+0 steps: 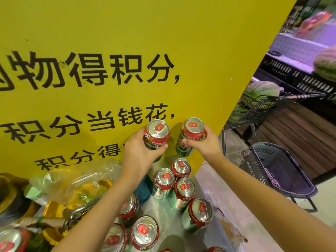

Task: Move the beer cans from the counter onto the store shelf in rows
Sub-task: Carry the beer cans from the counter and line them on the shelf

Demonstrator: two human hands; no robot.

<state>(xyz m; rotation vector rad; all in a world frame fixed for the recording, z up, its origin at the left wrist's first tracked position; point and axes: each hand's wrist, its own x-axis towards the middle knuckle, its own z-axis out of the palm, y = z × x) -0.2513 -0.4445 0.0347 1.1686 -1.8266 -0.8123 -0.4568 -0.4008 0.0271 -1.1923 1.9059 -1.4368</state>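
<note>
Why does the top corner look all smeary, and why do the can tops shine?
Head view: the red bag at upper right is motion-blurred; the watermelon is soft; overhead light glints off the can tops; the held cans cast shadows on the yellow sign; its right edge runs slanted.

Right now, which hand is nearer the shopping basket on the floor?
Right. The right hand holds a beer can up by the yellow sign's edge, up-left of the shopping basket. The left hand, holding another can, is farther left.

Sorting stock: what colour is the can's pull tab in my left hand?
Red, on the can; head view.
</note>
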